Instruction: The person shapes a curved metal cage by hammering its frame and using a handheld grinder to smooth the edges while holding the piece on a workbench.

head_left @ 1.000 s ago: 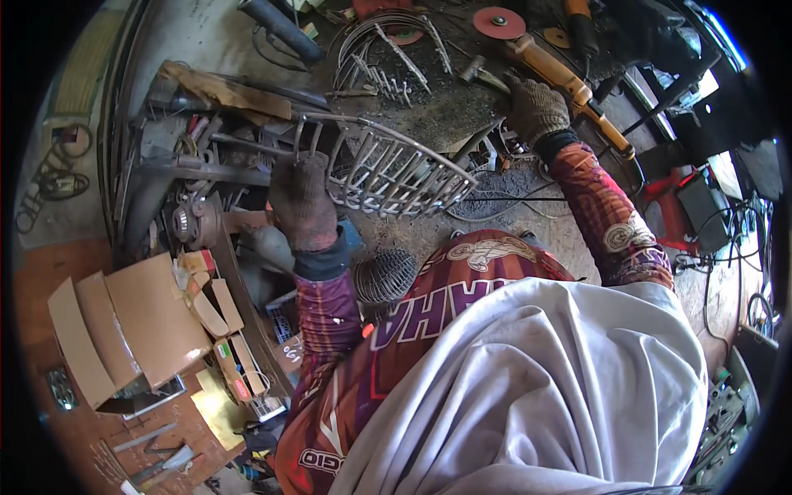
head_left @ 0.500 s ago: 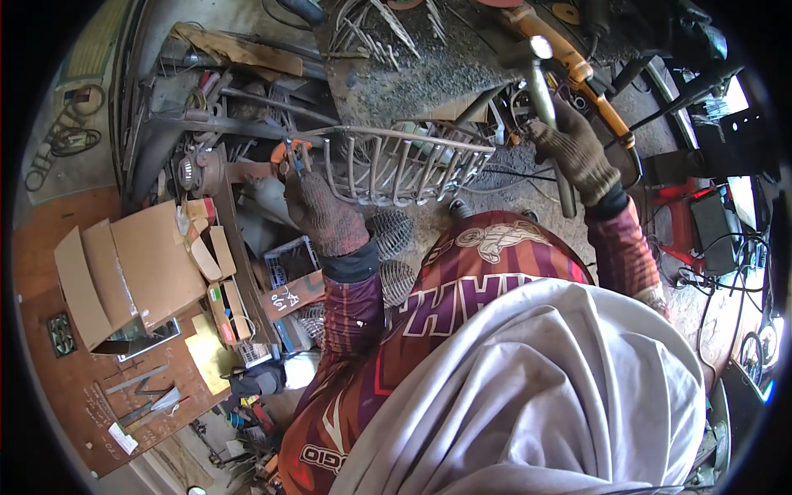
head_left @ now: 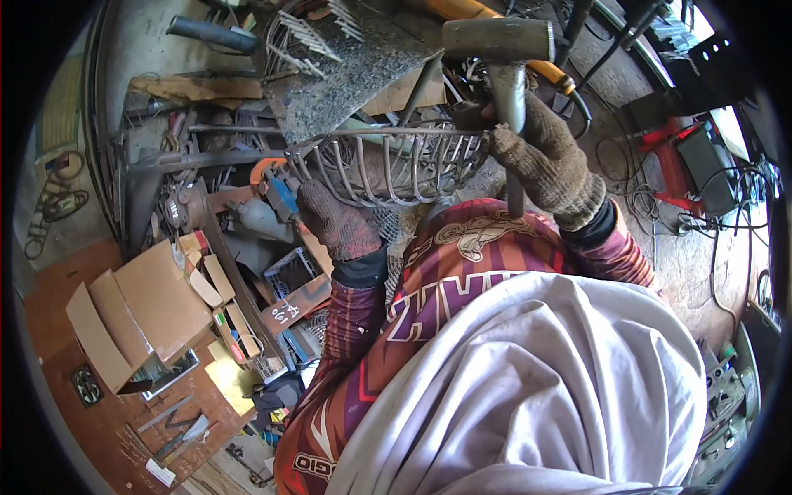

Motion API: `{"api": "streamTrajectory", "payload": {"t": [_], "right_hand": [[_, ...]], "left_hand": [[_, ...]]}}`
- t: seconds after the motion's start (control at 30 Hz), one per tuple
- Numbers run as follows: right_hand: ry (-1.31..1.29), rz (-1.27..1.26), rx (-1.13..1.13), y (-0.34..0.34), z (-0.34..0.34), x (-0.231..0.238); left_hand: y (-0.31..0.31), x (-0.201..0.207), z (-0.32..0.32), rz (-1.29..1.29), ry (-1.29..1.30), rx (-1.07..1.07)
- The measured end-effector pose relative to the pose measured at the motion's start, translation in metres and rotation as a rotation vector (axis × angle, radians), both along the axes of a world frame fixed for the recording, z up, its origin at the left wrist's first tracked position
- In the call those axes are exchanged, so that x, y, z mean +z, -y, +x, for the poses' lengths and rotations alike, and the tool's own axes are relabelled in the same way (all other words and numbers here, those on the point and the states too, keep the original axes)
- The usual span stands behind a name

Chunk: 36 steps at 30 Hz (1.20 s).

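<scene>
My right hand (head_left: 557,169), in a brown knitted glove, is closed round the metal handle of a hammer (head_left: 499,41). The hammer's cylindrical head is raised in front of the workbench's corner. My left hand (head_left: 337,221), gloved too, is closed at the left end of a curved metal-bar basket (head_left: 404,165). Its fingertips are partly hidden against the bars. The basket hangs level below the bench edge, its right end close to my right glove. Beside my left hand is a blue and orange tool (head_left: 279,191).
A dark workbench top (head_left: 330,91) carries several loose metal rods. An orange tool with a cable (head_left: 554,76) lies behind the hammer. Cardboard boxes (head_left: 153,301) stand on a brown table at left. Cables (head_left: 714,264) trail over the floor at right.
The hammer has come up and closer, its head now turned broadside. My right hand has moved left toward the basket. My left hand stays by the basket's left end; the whole view has shifted.
</scene>
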State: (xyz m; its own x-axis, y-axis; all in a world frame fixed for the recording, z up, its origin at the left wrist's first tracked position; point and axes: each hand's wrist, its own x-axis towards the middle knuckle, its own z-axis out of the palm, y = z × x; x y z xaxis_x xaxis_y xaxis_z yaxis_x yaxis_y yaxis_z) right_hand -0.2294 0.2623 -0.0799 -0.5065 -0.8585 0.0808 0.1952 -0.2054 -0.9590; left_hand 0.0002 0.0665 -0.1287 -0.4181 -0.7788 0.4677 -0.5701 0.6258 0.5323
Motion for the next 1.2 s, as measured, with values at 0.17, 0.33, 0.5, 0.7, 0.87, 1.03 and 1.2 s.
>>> {"api": "streamTrajectory", "payload": {"t": [0.17,0.33,0.5,0.7,0.87,1.03,1.2], "right_hand": [[0.011,0.070,-0.047,0.000,-0.002,-0.013],[-0.002,0.116,-0.096,0.003,-0.007,-0.015],[-0.103,0.057,-0.211,0.018,-0.003,-0.025],[0.065,0.068,-0.128,0.036,0.003,-0.020],[0.101,0.097,-0.026,0.045,-0.004,-0.042],[0.091,0.081,-0.126,0.059,0.007,-0.042],[-0.933,0.318,-0.453,0.064,0.010,-0.045]], "left_hand": [[-0.003,-0.011,-0.009,-0.395,0.388,-0.010],[-0.004,0.014,-0.020,-0.058,0.319,-0.230],[0.022,0.061,-0.044,0.435,-0.363,-0.502],[0.056,0.075,-0.042,1.084,-0.155,-0.755],[0.061,0.056,-0.021,1.705,-0.757,-0.951],[0.050,0.039,-0.009,1.640,-0.637,-1.044],[0.034,0.068,-0.009,1.294,-0.401,-0.523]]}}
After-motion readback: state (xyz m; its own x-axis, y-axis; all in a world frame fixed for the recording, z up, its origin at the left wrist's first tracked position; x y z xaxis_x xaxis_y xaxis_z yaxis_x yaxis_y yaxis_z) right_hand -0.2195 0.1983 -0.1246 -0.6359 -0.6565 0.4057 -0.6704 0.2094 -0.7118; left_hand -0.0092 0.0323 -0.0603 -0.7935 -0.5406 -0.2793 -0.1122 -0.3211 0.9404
